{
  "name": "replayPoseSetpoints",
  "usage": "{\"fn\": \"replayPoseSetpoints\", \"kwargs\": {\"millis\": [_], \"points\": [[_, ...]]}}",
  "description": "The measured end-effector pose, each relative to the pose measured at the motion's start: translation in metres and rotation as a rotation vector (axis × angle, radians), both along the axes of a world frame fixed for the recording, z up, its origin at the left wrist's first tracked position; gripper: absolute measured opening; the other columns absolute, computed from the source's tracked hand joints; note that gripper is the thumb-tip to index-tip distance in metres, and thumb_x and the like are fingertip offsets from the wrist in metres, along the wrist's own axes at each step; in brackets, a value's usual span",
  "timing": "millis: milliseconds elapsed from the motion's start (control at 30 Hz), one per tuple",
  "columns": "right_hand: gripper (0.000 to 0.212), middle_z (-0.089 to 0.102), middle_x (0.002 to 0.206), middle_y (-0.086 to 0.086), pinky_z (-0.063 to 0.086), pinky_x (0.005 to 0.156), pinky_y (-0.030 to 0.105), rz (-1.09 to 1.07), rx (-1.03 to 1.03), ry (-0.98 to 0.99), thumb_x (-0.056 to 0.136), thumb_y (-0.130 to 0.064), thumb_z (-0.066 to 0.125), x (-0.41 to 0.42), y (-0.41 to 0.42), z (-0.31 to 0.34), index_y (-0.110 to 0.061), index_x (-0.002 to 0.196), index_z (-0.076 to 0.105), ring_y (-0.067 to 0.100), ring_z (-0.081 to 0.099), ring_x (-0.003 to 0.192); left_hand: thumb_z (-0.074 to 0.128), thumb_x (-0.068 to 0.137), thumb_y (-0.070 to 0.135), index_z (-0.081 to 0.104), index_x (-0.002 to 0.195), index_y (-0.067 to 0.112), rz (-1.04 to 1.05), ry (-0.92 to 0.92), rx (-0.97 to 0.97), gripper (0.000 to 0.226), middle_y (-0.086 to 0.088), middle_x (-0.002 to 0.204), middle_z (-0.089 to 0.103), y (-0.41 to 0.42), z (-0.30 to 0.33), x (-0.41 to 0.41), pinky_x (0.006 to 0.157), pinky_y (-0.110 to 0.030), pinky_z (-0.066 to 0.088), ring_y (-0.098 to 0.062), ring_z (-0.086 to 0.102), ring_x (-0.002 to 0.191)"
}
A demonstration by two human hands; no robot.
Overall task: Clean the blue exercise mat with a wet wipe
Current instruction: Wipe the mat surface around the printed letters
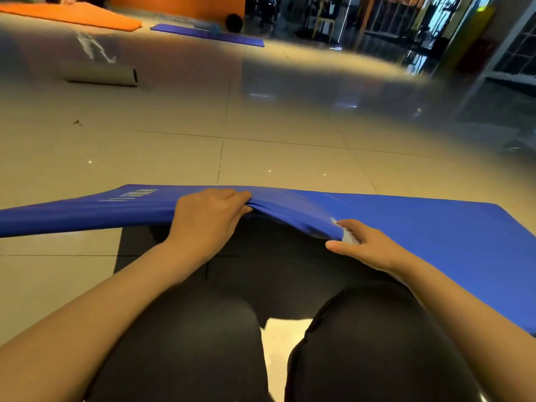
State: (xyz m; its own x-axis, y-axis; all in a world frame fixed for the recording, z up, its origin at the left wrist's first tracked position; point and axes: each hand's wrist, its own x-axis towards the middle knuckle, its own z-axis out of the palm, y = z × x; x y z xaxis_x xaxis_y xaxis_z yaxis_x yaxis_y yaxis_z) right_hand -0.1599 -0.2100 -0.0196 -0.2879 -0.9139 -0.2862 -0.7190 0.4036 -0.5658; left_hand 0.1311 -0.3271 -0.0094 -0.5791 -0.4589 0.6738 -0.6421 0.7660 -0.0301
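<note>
The blue exercise mat [420, 227] stretches across the lower middle of the view, its near edge lifted off the tiled floor above my knees. My left hand [208, 219] grips that raised edge, fingers curled over the top. My right hand [359, 245] pinches the edge further right, with a white wet wipe [348, 235] held between fingers and mat. White lettering shows on the mat's left part.
A grey roll [101, 75] lies on the floor at the far left. Another blue mat [208, 34] and an orange mat [72, 14] lie farther back. Gym racks and dark equipment [406, 30] stand at the far right. My legs in black fill the bottom.
</note>
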Motion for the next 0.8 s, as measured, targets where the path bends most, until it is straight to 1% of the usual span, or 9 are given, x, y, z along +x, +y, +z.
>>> {"fn": "replayPoseSetpoints", "kwargs": {"millis": [67, 167, 233, 333, 500, 567, 667, 733, 800], "points": [[0.076, 0.044, 0.147, -0.006, 0.038, 0.098, 0.031, -0.002, -0.061, 0.033, 0.079, -0.065, 0.058, 0.005, -0.003, 0.002, -0.030, 0.144, 0.038, 0.020, 0.045, 0.131, 0.079, 0.080, 0.021, 0.075, 0.100, 0.010, -0.006, -0.003, -0.002, 0.023, -0.008, 0.078, 0.074, 0.000, 0.003, -0.001, 0.043, -0.033, 0.047, -0.033, 0.069, 0.063], [0.086, 0.049, 0.144, -0.002, 0.044, 0.095, 0.036, 0.022, -0.135, 0.112, 0.072, -0.072, 0.047, 0.011, -0.001, -0.001, -0.034, 0.147, 0.028, 0.025, 0.053, 0.123, 0.078, 0.081, 0.022, 0.075, 0.100, 0.011, -0.018, -0.012, -0.004, 0.022, -0.008, 0.079, 0.073, -0.001, 0.002, 0.002, 0.044, -0.033, 0.047, -0.032, 0.070, 0.064], [0.083, 0.050, 0.144, -0.003, 0.044, 0.093, 0.038, 0.054, -0.179, 0.193, 0.076, -0.073, 0.040, 0.014, 0.001, -0.007, -0.035, 0.148, 0.025, 0.027, 0.055, 0.121, 0.077, 0.081, 0.022, 0.075, 0.101, 0.011, -0.019, -0.025, 0.001, 0.023, -0.007, 0.080, 0.074, -0.002, -0.001, 0.005, 0.044, -0.032, 0.047, -0.032, 0.070, 0.065], [0.075, 0.049, 0.145, -0.005, 0.043, 0.095, 0.036, 0.145, -0.170, 0.345, 0.082, -0.071, 0.031, 0.017, 0.000, -0.016, -0.035, 0.147, 0.033, 0.021, 0.051, 0.126, 0.073, 0.088, 0.024, 0.075, 0.104, 0.012, -0.022, -0.028, -0.001, 0.020, -0.006, 0.084, 0.075, -0.002, -0.007, 0.009, 0.044, -0.033, 0.049, -0.031, 0.071, 0.068], [0.063, 0.045, 0.149, -0.003, 0.048, 0.091, 0.037, 0.310, -0.082, 0.563, 0.096, -0.056, 0.043, 0.011, -0.002, -0.028, -0.030, 0.151, 0.026, 0.023, 0.051, 0.126, 0.045, 0.092, 0.039, 0.076, 0.105, 0.012, -0.050, -0.035, -0.003, 0.043, -0.006, 0.092, 0.076, -0.001, -0.011, 0.016, 0.052, -0.035, 0.053, -0.030, 0.073, 0.075], [0.058, 0.046, 0.149, -0.003, 0.047, 0.091, 0.037, 0.308, -0.107, 0.560, 0.099, -0.049, 0.044, 0.007, -0.001, -0.028, -0.030, 0.151, 0.027, 0.024, 0.052, 0.126, 0.039, 0.093, 0.045, 0.074, 0.109, 0.014, -0.062, -0.109, 0.010, 0.050, -0.007, 0.099, 0.075, -0.004, -0.012, 0.020, 0.061, -0.039, 0.053, -0.031, 0.072, 0.079], [0.050, 0.054, 0.143, -0.002, 0.044, 0.088, 0.037, 0.247, -0.181, 0.504, 0.099, -0.045, 0.047, 0.000, 0.000, -0.019, -0.031, 0.146, 0.037, 0.027, 0.055, 0.121, 0.032, 0.088, 0.069, 0.067, 0.126, 0.021, 0.025, -0.234, 0.075, 0.071, -0.012, 0.129, 0.065, -0.015, -0.012, 0.040, 0.082, -0.051, 0.050, -0.036, 0.068, 0.101], [0.046, 0.059, 0.136, -0.002, 0.045, 0.087, 0.038, 0.230, -0.205, 0.478, 0.098, -0.045, 0.048, -0.003, -0.001, -0.007, -0.032, 0.142, 0.043, 0.028, 0.058, 0.117, 0.025, 0.081, 0.083, 0.052, 0.143, 0.028, 0.106, -0.258, 0.182, 0.087, -0.013, 0.144, 0.052, -0.018, -0.014, 0.055, 0.091, -0.054, 0.049, -0.039, 0.062, 0.114], [0.042, 0.065, 0.127, -0.001, 0.047, 0.084, 0.038, 0.249, -0.217, 0.493, 0.098, -0.045, 0.049, -0.006, -0.002, 0.006, -0.032, 0.138, 0.048, 0.028, 0.061, 0.110, 0.021, 0.081, 0.086, 0.044, 0.148, 0.030, 0.055, -0.240, 0.184, 0.090, -0.012, 0.143, 0.054, -0.015, -0.018, 0.061, 0.081, -0.049, 0.055, -0.039, 0.065, 0.108]]}}
